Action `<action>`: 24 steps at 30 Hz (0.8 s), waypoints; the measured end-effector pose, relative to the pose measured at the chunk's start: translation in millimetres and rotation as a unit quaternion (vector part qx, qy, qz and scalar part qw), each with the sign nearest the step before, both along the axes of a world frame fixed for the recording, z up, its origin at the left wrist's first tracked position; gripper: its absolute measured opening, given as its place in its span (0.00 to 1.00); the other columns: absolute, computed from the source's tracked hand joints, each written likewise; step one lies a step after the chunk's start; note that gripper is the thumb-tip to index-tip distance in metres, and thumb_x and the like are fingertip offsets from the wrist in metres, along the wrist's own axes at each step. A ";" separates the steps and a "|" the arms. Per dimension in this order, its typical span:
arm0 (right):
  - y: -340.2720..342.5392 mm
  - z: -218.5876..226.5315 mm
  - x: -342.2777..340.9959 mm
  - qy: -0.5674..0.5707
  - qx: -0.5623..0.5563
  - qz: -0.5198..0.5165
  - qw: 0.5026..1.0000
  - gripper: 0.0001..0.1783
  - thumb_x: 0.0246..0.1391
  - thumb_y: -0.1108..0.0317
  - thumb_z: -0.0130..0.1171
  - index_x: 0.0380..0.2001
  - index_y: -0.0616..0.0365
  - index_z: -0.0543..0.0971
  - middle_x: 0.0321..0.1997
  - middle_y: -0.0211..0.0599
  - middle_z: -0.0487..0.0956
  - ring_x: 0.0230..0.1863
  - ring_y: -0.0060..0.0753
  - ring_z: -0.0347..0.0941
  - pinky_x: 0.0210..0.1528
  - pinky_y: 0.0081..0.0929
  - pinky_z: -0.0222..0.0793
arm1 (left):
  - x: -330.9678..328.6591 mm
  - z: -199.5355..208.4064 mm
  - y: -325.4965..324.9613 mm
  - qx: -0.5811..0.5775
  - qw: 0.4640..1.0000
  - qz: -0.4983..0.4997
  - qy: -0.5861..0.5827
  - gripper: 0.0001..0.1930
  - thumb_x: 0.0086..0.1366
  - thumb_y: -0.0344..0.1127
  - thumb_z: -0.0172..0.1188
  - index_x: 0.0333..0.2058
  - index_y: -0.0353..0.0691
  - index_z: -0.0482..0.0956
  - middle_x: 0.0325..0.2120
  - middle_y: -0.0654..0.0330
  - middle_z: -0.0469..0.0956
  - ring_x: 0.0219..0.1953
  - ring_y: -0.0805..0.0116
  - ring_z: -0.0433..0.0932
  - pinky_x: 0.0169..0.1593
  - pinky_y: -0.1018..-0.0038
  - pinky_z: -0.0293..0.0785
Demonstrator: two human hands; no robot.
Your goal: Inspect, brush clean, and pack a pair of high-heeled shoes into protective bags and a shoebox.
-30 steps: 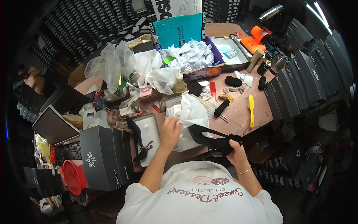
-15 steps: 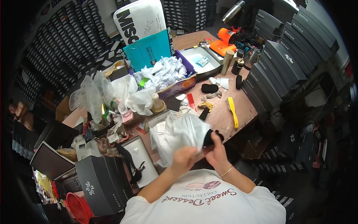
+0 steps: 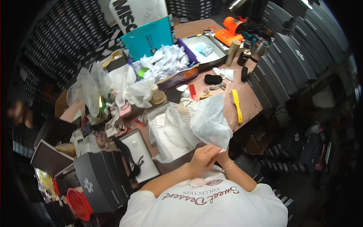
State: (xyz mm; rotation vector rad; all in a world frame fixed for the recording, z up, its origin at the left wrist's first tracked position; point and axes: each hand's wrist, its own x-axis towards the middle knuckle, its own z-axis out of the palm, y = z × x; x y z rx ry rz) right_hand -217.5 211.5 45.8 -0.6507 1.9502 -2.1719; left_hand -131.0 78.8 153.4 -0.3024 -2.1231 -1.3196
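A thin white translucent sheet (image 3: 211,119), possibly a bag, hangs in front of my hands over the near edge of an open shoe box (image 3: 189,154). My left hand (image 3: 205,158) is closed and pinches the sheet's near corner. Right beside it is my right hand (image 3: 224,158), its fingers mostly hidden behind the sheet; whatever it holds is covered. White wrapping (image 3: 170,132) lies inside the box. To the left, a black strappy high-heeled shoe (image 3: 127,157) rests on a pale box lid (image 3: 145,162).
A yellow-handled brush (image 3: 236,106) and a black oval pad (image 3: 213,79) lie on the table's right side. Crumpled white paper (image 3: 162,62) fills a purple box farther back. Grey shoe boxes (image 3: 274,75) stack at the right; another grey box (image 3: 99,181) stands at the left.
The black item in my right hand has gone out of sight behind the sheet. My left hand has moved right, close to the right one, bringing the sheet along.
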 end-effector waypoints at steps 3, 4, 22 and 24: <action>4.8 13.6 -37.9 -0.218 -0.039 0.045 0.974 0.27 0.48 0.64 0.66 0.51 0.60 0.74 0.53 0.44 0.76 0.54 0.48 0.73 0.54 0.41 0.69 | -5.1 -27.4 3.0 -0.069 0.994 -0.069 -0.042 0.13 0.54 0.24 0.63 0.40 0.36 0.77 0.31 0.54 0.77 0.31 0.56 0.78 0.33 0.66 0.75; 4.2 26.9 -55.7 0.050 0.193 0.026 0.979 0.27 0.42 0.70 0.69 0.49 0.62 0.75 0.51 0.48 0.77 0.52 0.51 0.73 0.52 0.43 0.69 | -5.3 -35.5 0.8 -0.025 0.992 -0.093 -0.076 0.12 0.56 0.26 0.64 0.40 0.36 0.78 0.31 0.55 0.77 0.33 0.56 0.78 0.35 0.67 0.76; -219.3 -82.8 0.4 0.415 0.452 0.414 0.672 0.18 0.51 0.66 0.63 0.46 0.56 0.76 0.44 0.51 0.76 0.41 0.52 0.76 0.43 0.43 0.73 | 128.4 -71.6 -45.9 0.161 0.873 0.307 -0.344 0.17 0.60 0.33 0.64 0.47 0.34 0.76 0.40 0.52 0.78 0.38 0.61 0.79 0.40 0.70 0.76; -222.7 -27.3 -3.0 0.370 0.406 0.423 0.721 0.12 0.53 0.68 0.60 0.42 0.55 0.78 0.40 0.49 0.76 0.38 0.53 0.76 0.39 0.44 0.72 | 132.1 -71.2 -49.8 0.130 0.866 0.387 -0.289 0.26 0.57 0.34 0.67 0.54 0.35 0.72 0.47 0.52 0.75 0.45 0.59 0.77 0.45 0.68 0.74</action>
